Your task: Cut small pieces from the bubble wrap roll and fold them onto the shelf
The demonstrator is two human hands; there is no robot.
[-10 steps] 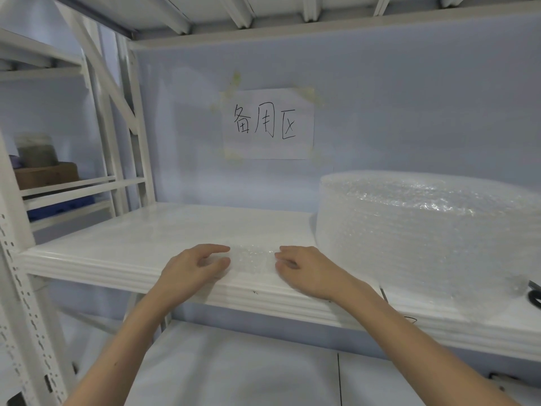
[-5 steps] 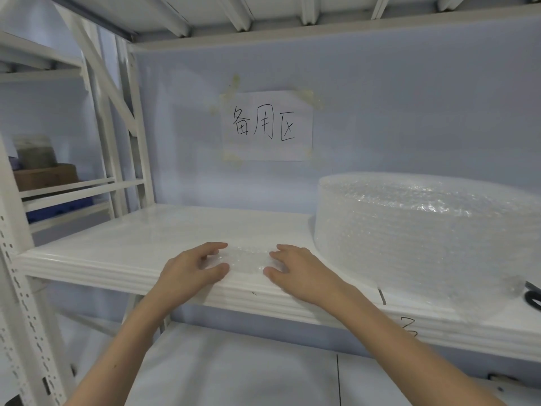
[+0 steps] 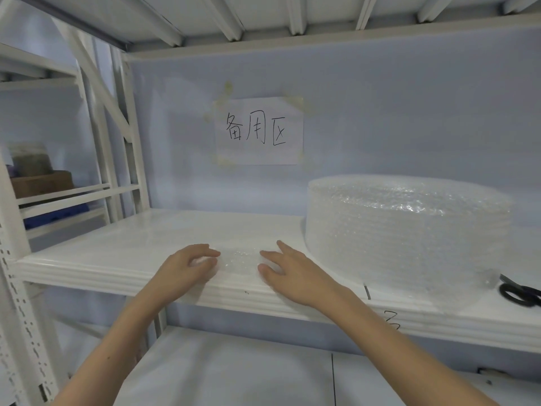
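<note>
Bubble wrap roll (image 3: 407,230): one, lying on its flat end at the right of the shelf, loose outer layer sagging toward the front edge.
Shelf (image 3: 117,253): one white board at chest height, holding roll, cut piece and scissors; another white surface below.
Paper sign (image 3: 259,131): one, taped to the back wall, handwritten characters.
Cut piece (image 3: 238,259): one small clear piece, flat on the shelf near the front edge, between both hands, just left of the roll; number of folds impossible to tell, too transparent.
Right hand (image 3: 288,273): fingers spread and flat, resting on the right end of the piece, pressing rather than gripping.
Left hand (image 3: 187,268): fingers curled loosely, tips on the left end of the piece, nothing pinched.
Scissors (image 3: 518,293): one black pair, on the shelf right of the roll, well apart from both hands, partly cut off by the frame edge.
Step in hand: probably flattening or creasing the fold.
Risk, springing open: likely on release, since springy wrap resists a crease.
Risk, sliding off: possible with a forward drag, since the piece sits close to the lip on a smooth board.
Risk, scissors: awkward reach past the roll for a further cut; loose flap could snag.
</note>
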